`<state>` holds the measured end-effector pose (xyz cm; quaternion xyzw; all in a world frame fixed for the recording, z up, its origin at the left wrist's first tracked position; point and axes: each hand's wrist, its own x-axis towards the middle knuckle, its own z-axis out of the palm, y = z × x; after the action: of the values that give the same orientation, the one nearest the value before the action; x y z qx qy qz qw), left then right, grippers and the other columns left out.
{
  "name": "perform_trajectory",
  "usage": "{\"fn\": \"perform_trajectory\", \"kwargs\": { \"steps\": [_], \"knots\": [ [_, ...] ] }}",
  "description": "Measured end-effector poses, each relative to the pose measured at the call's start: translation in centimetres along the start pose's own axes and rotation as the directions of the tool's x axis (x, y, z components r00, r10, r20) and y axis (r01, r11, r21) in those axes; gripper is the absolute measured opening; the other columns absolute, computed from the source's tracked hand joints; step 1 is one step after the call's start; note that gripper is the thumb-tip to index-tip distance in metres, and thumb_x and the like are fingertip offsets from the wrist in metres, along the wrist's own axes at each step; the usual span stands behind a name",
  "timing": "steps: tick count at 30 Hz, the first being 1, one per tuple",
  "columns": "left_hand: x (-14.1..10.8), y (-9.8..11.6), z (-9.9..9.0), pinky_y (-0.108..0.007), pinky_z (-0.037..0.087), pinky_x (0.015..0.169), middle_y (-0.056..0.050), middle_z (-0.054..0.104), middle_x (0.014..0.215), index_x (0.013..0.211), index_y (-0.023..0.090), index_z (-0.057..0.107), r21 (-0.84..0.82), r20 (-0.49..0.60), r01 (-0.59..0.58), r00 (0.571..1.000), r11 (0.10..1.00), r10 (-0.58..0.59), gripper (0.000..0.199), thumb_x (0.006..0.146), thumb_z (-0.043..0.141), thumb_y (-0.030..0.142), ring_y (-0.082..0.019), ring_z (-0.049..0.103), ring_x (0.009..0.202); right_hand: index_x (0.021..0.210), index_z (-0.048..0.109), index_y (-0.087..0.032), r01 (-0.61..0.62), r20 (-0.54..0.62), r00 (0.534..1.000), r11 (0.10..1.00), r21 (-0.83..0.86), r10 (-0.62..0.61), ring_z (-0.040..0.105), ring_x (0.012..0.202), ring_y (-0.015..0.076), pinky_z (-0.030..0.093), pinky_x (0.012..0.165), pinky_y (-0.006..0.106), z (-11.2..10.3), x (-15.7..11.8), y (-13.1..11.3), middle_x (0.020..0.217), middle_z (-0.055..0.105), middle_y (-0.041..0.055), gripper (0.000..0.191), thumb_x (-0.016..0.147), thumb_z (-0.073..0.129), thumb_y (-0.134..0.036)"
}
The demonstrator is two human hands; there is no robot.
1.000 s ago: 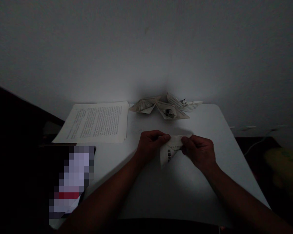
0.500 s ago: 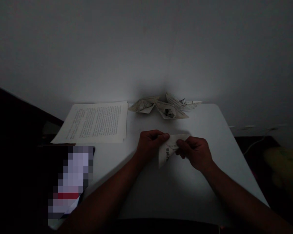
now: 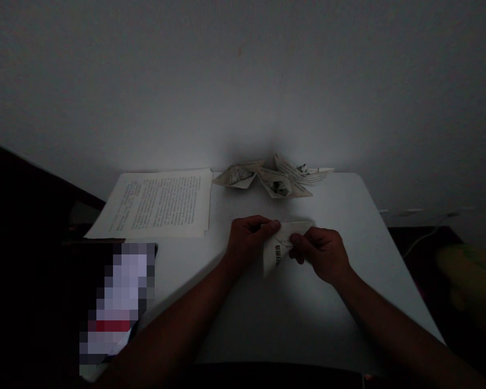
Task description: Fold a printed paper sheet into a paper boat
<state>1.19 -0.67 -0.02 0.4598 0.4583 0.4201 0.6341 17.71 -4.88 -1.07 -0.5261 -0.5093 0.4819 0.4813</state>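
Observation:
A folded piece of printed paper [image 3: 272,256], roughly triangular with its point downward, is held up over the white table between both hands. My left hand [image 3: 249,237] pinches its upper left corner, thumb on the near face. On the right side, my right hand [image 3: 322,251] grips the paper with thumb and curled fingers. Dark printed characters show on the near face. Beyond the hands, folded paper boats [image 3: 285,186] stand in a small group at the back of the table.
A stack of printed sheets [image 3: 157,205] lies at the table's back left. Below it, by my left forearm, is a device with a blurred-out screen [image 3: 121,297]. The wall [image 3: 243,97] rises behind the white table [image 3: 340,200]. A yellowish object [image 3: 470,275] is at far right.
My right thumb and fingers have shifted slightly left along the paper, and a little more of its right corner shows. My left hand stays in place.

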Motion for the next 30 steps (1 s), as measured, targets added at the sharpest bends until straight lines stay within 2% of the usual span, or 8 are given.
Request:
{"fn": "perform_trajectory", "kwargs": {
  "steps": [12,16,18,21,23,25,27,30],
  "knots": [
    [0.1,-0.2,0.1,-0.022,0.039,0.045,0.001,0.058,0.051,0.063,0.012,0.065,0.026,0.046,-0.01,0.999,1.0,0.009,0.033,0.068,0.073,0.044,-0.009,0.049,0.044,0.054,0.064,-0.016,-0.086,0.087,0.993,0.993,0.077,0.079,0.049,0.035,0.0084,0.038,0.034,0.02,0.0,-0.1,0.2,0.044,0.061,0.0011,0.034,0.071,0.074,-0.043],
    [0.2,-0.7,-0.4,-0.024,0.045,0.054,-0.003,0.065,0.068,0.087,0.013,0.069,-0.001,0.122,-0.111,0.986,0.994,0.111,0.032,0.078,0.065,0.043,-0.012,0.057,0.057,0.055,0.064,-0.015,-0.17,0.139,0.98,0.963,0.209,0.142,0.048,0.034,0.0082,0.037,0.034,0.02,-0.4,0.3,0.4,0.044,0.062,0.0022,0.035,0.073,0.072,-0.043],
    [0.1,-0.7,-0.7,-0.026,0.049,0.064,-0.006,0.068,0.088,0.108,0.016,0.066,-0.024,0.17,-0.253,0.952,0.967,0.253,0.035,0.081,0.061,0.038,-0.016,0.062,0.072,0.055,0.063,-0.015,-0.231,0.148,0.97,0.92,0.317,0.193,0.046,0.031,0.0084,0.038,0.033,0.021,-0.5,0.4,0.2,0.04,0.058,0.0007,0.035,0.07,0.075,-0.044],
    [-0.1,-0.5,-1.0,-0.031,0.051,0.077,-0.012,0.062,0.113,0.109,0.018,0.066,0.075,0.277,-0.545,0.816,0.835,0.508,0.035,0.077,0.065,0.03,-0.022,0.061,0.1,0.054,0.061,-0.015,-0.329,0.182,0.944,0.83,0.45,0.276,0.043,0.028,0.0092,0.042,0.032,0.024,-0.7,0.5,-0.2,0.033,0.05,-0.0031,0.035,0.064,0.079,-0.043],
    [-0.2,-0.2,-0.9,-0.032,0.05,0.083,-0.013,0.063,0.113,0.1,0.018,0.07,0.17,0.322,-0.65,0.747,0.741,0.581,0.025,0.077,0.067,0.026,-0.022,0.061,0.102,0.058,0.062,-0.015,-0.386,0.243,0.922,0.787,0.481,0.303,0.041,0.026,0.0093,0.043,0.032,0.025,-0.8,0.5,-0.3,0.033,0.048,-0.0046,0.032,0.063,0.079,-0.042],
    [-0.3,0.0,-0.7,-0.032,0.051,0.082,-0.011,0.067,0.1,0.09,0.018,0.072,0.222,0.328,-0.674,0.732,0.705,0.597,0.014,0.079,0.067,0.025,-0.019,0.064,0.092,0.055,0.061,-0.016,-0.393,0.289,0.915,0.791,0.469,0.282,0.037,0.025,0.0089,0.042,0.031,0.026,-0.9,0.4,-0.2,0.031,0.045,-0.0052,0.036,0.068,0.075,-0.046],
    [-0.3,0.0,-0.5,-0.029,0.051,0.076,-0.008,0.069,0.087,0.085,0.018,0.073,0.246,0.296,-0.647,0.759,0.722,0.58,0.011,0.081,0.067,0.026,-0.016,0.064,0.08,0.048,0.056,-0.017,-0.296,0.231,0.948,0.87,0.395,0.217,0.037,0.025,0.0088,0.041,0.033,0.026,-1.1,0.3,0.1,0.029,0.043,-0.0044,0.044,0.073,0.07,-0.05],
    [-0.2,0.0,-0.5,-0.025,0.049,0.067,-0.004,0.067,0.076,0.077,0.017,0.072,0.284,0.207,-0.55,0.835,0.785,0.51,0.013,0.081,0.067,0.028,-0.013,0.061,0.069,0.049,0.058,-0.017,-0.027,-0.101,0.994,0.984,0.173,0.045,0.043,0.034,0.0082,0.038,0.038,0.023,-1.1,0.3,0.4,0.038,0.05,-0.0025,0.039,0.075,0.071,-0.043]
  ]
}}
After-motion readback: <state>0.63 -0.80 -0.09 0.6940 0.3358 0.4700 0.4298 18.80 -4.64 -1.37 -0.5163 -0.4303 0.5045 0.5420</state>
